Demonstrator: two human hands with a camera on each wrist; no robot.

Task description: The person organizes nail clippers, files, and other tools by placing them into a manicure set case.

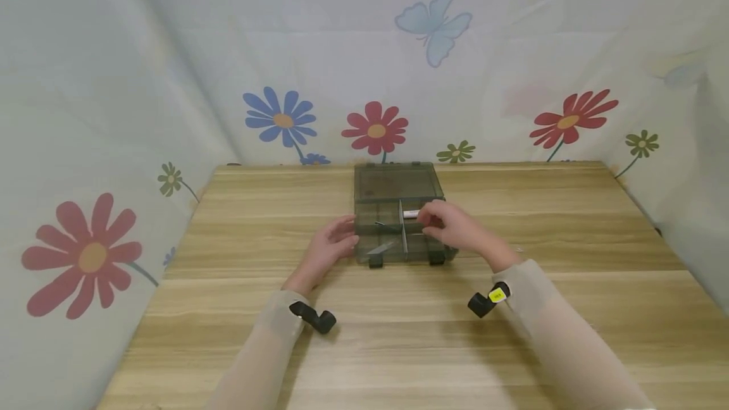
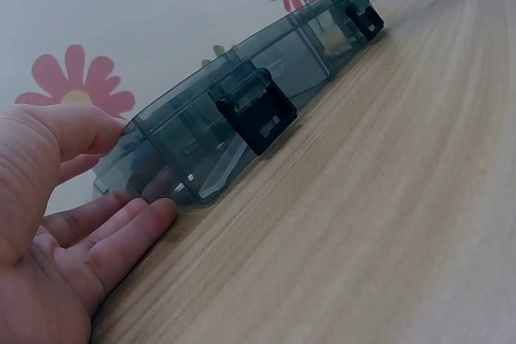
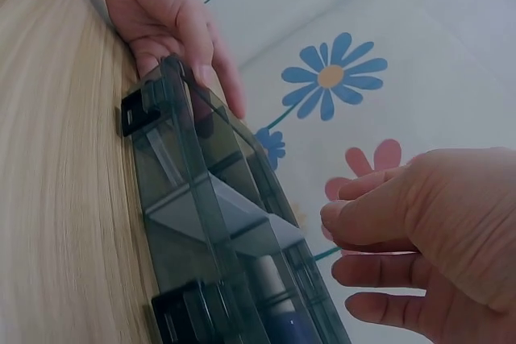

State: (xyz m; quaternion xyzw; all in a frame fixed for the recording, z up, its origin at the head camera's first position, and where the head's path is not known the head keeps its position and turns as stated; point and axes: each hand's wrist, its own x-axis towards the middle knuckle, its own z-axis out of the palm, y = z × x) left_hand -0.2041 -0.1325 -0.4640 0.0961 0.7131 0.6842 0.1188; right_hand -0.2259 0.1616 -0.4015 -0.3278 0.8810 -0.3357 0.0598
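A dark, see-through compartment box [image 1: 397, 182] lies on the wooden table, its two black latches [image 2: 262, 114] facing the person. My left hand [image 1: 327, 248] holds the box's left end, fingertips at its upper and lower edges in the left wrist view. Over the right half hovers my right hand [image 1: 455, 226], fingers loosely bent with nothing between them in the right wrist view. Near those fingertips, a white and blue cylinder [image 3: 274, 283] lies inside a compartment. A pale divider [image 3: 234, 211] crosses the box, and a thin flat strip [image 1: 380, 248] sits in the front left compartment.
The wooden table [image 1: 364, 347] extends around the box on all sides. Behind it and to the sides hangs a pale cloth [image 1: 319, 37] printed with flowers and a butterfly. Each wrist carries a black camera mount [image 1: 313, 317].
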